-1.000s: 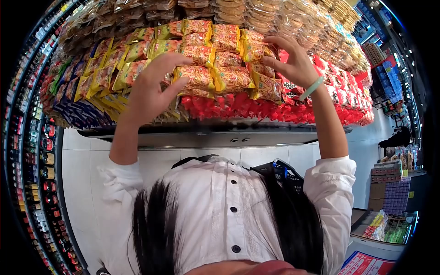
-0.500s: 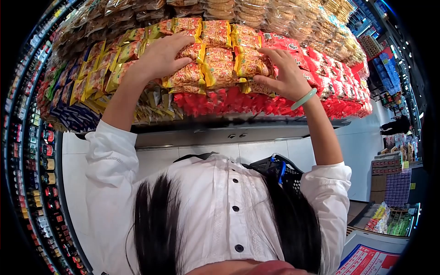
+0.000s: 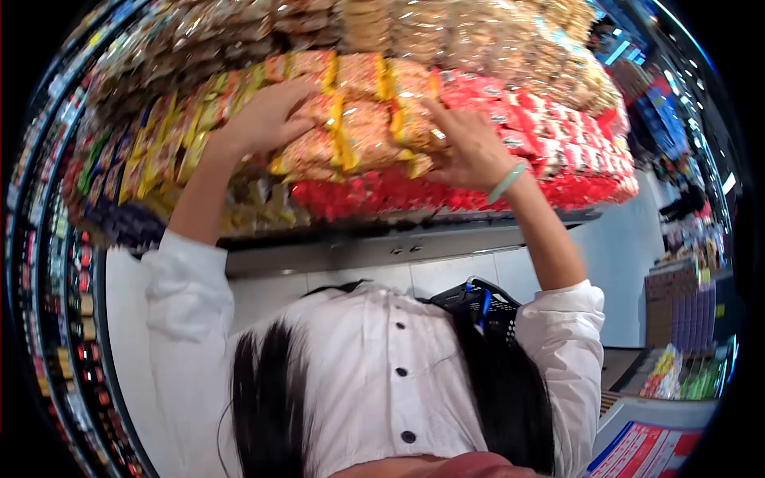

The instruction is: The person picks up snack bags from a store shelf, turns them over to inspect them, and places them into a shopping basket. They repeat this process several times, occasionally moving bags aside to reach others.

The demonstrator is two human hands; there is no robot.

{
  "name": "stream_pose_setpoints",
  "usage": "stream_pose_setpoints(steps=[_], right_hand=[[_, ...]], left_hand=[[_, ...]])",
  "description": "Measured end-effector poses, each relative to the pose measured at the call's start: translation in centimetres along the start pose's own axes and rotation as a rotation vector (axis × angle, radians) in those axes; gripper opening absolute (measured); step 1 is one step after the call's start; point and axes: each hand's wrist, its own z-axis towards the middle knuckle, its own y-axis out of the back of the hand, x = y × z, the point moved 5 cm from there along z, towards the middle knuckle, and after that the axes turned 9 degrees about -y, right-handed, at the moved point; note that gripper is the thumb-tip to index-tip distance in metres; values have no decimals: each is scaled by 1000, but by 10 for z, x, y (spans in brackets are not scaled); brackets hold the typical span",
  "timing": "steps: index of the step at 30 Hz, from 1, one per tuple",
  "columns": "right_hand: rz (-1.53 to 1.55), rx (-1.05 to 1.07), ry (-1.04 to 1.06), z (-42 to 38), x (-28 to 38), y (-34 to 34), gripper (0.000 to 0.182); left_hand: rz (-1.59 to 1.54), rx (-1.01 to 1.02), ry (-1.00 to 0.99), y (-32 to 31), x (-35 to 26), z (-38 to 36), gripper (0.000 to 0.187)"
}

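Yellow-and-orange snack packets (image 3: 366,131) stand in stacked columns at the front of the display. My left hand (image 3: 275,115) lies against the left side of these columns, with fingers stretched out and thumb apart on the wrappers. On the other side, my right hand (image 3: 470,147), with a pale green bangle (image 3: 507,182) at the wrist, presses against the rightmost yellow column. Its fingers reach over the upper packets and its thumb sits low, partly hidden. Both hands look open, and the packets between them still rest on the pile. Motion blurs the wrappers.
Red-and-white packets (image 3: 550,135) fill the display's right side. Clear-bagged biscuits (image 3: 430,28) are piled behind. A black basket (image 3: 500,311) stands on the floor below. Shelves (image 3: 60,263) line the left, and another person (image 3: 684,203) stands far right.
My right hand has moved left and slightly down, pushing the right yellow column inward. My left hand stays against the packets. The whole view has shifted a little.
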Motion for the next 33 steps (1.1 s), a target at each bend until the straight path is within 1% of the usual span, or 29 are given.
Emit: stream_pose_setpoints(steps=[1,2,3,4,5,6,7,9,10,13,16,19,20,23,24,25,26,28,29,30,31,33], right_hand=[[29,1,0,2,-6,-6,91],[49,-15,-11,0,-5,-4,98],[79,-3,-38,0,-10,-8,93],[60,6,-35,-1,-7,-3,89],[86,27,-14,0,-6,-3,90],[86,76,-52,0,-6,-3,91],[108,92,-59,-1,-5,-1,92],[123,58,-24,-3,-7,-2,94],[126,78,-32,-4,-6,0,96],[165,49,-2,-6,-10,-5,97],[160,104,-29,-6,-10,-6,96],[230,82,-28,-7,-12,-5,93],[248,-6,20,-8,-16,-10,91],[302,-7,3,-7,-20,-11,88],[302,-40,23,-8,-18,-8,86],[297,-5,-12,-8,-18,-5,84],[342,-52,-2,-7,-23,-13,83],[353,0,-89,-10,-19,-3,81],[442,30,-82,-8,-21,-3,81],[451,9,-84,-9,-22,-3,80],[499,75,-145,-8,-22,-4,77],[617,118,-208,-9,-19,0,75]], left_hand=[[44,16,5,2,-6,4,44],[22,-2,71,9,-25,12,42],[152,-162,-105,7,-33,10,42],[27,-82,-61,9,-50,17,45],[93,-126,-154,9,-71,21,48],[151,-119,-217,7,-90,25,50],[123,-61,-203,2,-101,29,52],[73,63,-161,-9,-116,34,55],[96,79,-156,-12,-118,36,55],[160,107,-158,-26,-124,41,57],[230,91,-169,-37,-118,40,59],[232,102,-82,-43,-111,42,60],[233,113,-76,-44,-110,41,61],[221,20,-132,-46,-109,40,58],[225,-13,-150,-45,-108,40,56],[209,-8,-140,-47,-105,40,55],[194,1,-120,-50,-100,39,54],[192,-51,-136,-53,-92,35,54],[198,-76,-138,-55,-89,34,53],[203,-102,-146,-55,-88,31,52],[181,-52,-102,-54,-87,30,53],[126,31,-44,-53,-87,32,55]])
